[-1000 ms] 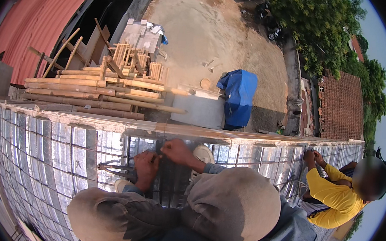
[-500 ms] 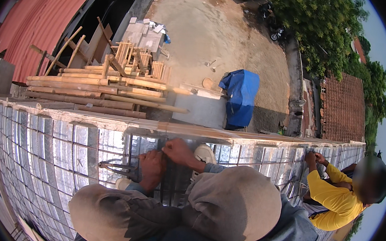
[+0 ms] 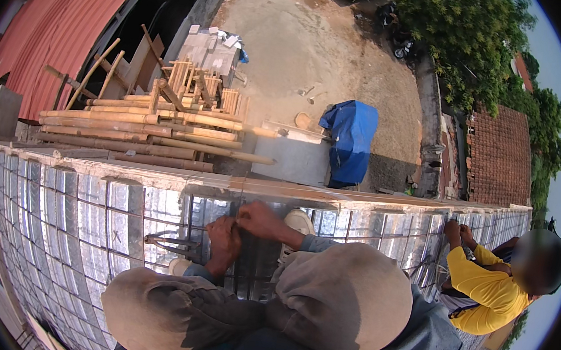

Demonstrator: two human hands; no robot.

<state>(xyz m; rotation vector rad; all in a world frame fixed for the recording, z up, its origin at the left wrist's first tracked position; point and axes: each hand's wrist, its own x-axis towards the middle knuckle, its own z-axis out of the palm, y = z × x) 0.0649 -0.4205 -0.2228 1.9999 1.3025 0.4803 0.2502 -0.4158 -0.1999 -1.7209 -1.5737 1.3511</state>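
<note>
Your left hand (image 3: 224, 235) and right hand (image 3: 260, 218) meet at the steel bar mesh (image 3: 123, 224) in the lower centre of the frame, fingers curled tight and seemingly pinching a crossing of bars, though the view is too small to show any tie wire. The mesh lies over shiny foil sheeting (image 3: 44, 201), which looks thin and easy to dent or tear; the bars look stiff, hard and rough, best taken at a crossing rather than mid-span. Pliers (image 3: 169, 241) rest on the mesh just left of your left hand. The formwork edge (image 3: 358, 198) runs across the middle of the frame, with a drop beyond to stacked bamboo poles (image 3: 144, 130) and a blue tarp (image 3: 350, 141). A co-worker in a yellow shirt (image 3: 487, 293) crouches at lower right, well apart; open mesh lies to your left.
</note>
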